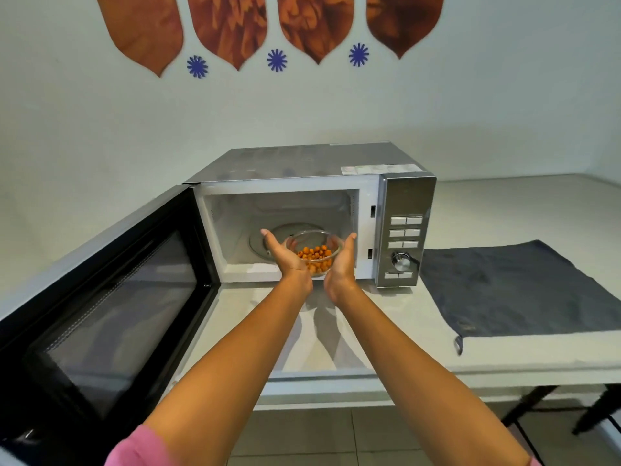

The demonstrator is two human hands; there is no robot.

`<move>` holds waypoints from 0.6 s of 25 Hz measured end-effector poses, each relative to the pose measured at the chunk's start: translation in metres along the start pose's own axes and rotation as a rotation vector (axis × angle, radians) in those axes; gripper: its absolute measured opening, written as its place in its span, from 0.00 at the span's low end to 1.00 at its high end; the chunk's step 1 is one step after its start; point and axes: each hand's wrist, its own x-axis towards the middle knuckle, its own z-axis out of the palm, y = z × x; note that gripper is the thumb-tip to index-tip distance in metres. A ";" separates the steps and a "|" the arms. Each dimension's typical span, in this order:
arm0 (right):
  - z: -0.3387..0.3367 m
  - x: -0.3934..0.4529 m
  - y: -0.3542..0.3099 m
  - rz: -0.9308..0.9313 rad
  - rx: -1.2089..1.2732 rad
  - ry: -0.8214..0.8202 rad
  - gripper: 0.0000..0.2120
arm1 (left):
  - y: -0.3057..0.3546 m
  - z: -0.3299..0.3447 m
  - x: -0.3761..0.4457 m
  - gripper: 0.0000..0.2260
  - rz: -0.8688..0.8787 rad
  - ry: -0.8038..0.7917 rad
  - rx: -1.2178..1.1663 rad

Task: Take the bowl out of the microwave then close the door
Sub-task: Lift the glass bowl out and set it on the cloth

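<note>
Both hands cupped around glass bowl, one on each side, at mouth of microwave. Left hand against bowl's left wall, palm turned inward, fingers reaching into cavity. Right hand against bowl's right wall, thumb raised above rim. Bowl gripped between the two palms. Forearms bare, extended forward from bottom of view; pink sleeve at left elbow.

Bowl clear, holding small orange pieces in a low heap. Positioned at front edge of microwave cavity, over the sill, partly inside the opening. Whether resting on the sill or lifted clear: cannot tell. Glass turntable visible behind bowl on cavity floor.

Door swung fully open to left of microwave, hinged on left side, dark window facing up and toward camera. Control panel on right of microwave front: rows of pale buttons, one round knob below them. Label strip on microwave top, right rear; text too small to read.

Microwave standing on white desk, back close to wall. Shadows of forearms on desk in front of microwave. Grey cloth laid flat on desk just right of microwave, one corner hanging over front edge. Dark desk legs visible below, right of microwave. Tiled floor beneath.

Wall behind microwave: four brown leaf-shaped decals above, three blue star-shaped decals between their tips.
</note>
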 end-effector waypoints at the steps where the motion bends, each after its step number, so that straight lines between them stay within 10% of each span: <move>1: -0.005 -0.006 -0.002 0.003 0.004 -0.001 0.33 | -0.003 0.000 -0.007 0.38 -0.005 -0.004 0.004; 15: -0.109 -0.066 -0.036 -0.072 -0.032 0.229 0.30 | -0.087 0.030 -0.092 0.32 -0.148 -0.086 0.081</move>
